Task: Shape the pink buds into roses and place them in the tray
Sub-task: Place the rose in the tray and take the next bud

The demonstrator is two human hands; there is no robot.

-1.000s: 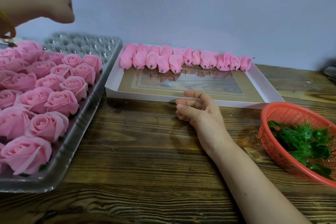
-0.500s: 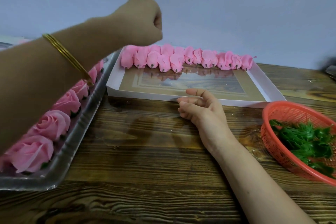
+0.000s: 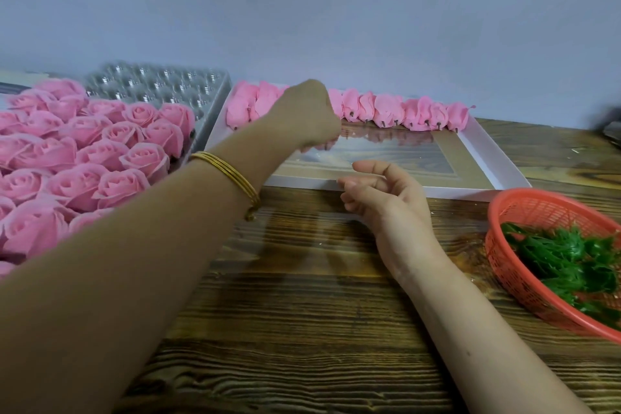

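On the dark, wood-grained counter (image 3: 302, 312), against a grey-blue wall (image 3: 336, 10):

Left hand (image 3: 309, 114): arm stretched forward and to the right across the counter, thin gold bangles (image 3: 232, 175) at the wrist. The back of the hand faces the camera. The fingers curl downward, hidden behind the knuckles, over the left part of the bud row. Something pink shows beneath them (a bud or a reflection, cannot tell), so whether it grips anything is unclear.

Right hand (image 3: 379, 191): forearm enters from the lower right. The hand stands on its edge at the near rim of the box, palm facing left, fingers loosely curled, holding nothing.

Closed, smooth, matte pink buds (image 3: 403, 111), teardrop-shaped: one crowded row along the far edge of a shallow white box (image 3: 497, 158) with a glossy, mirror-like floor. Each lies on its side, long axis running far to near, rounded tip toward the wall, dark stub base toward the person. Neighbours touch and some overlap.

Clear plastic tray (image 3: 161, 87) with moulded cells: just left of the box, carrying opened pink roses (image 3: 100, 151), faces up, packed touching.

Orange-red plastic mesh basket (image 3: 524, 212): right edge of the counter, holding green leafy pieces (image 3: 564, 259).
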